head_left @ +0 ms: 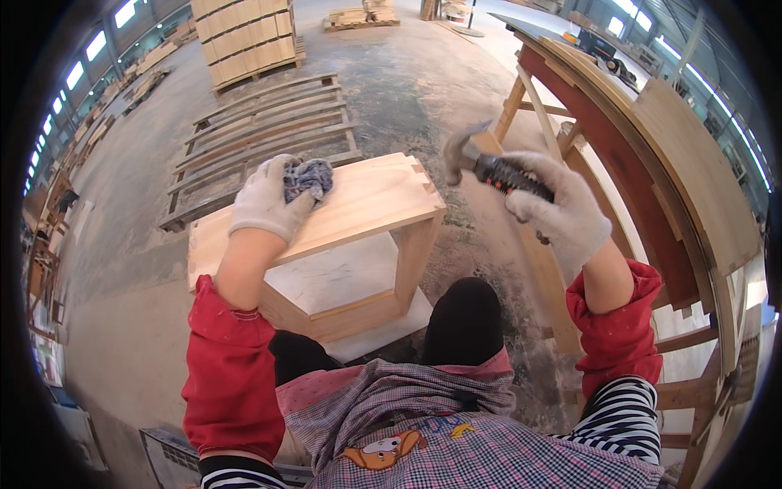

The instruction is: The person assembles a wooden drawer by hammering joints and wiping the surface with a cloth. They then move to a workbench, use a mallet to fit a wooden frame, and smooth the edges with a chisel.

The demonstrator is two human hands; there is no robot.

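Where sawdust lies, workshop floor (pixel 391 73)

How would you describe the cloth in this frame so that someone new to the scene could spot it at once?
Start at the open wooden box frame standing on the concrete floor in the middle of the view. On its top board rests the gloved left hand, and the cloth is bunched under its fingers. It is the only soft, crumpled, grey-blue thing among pale bare wood and white gloves.
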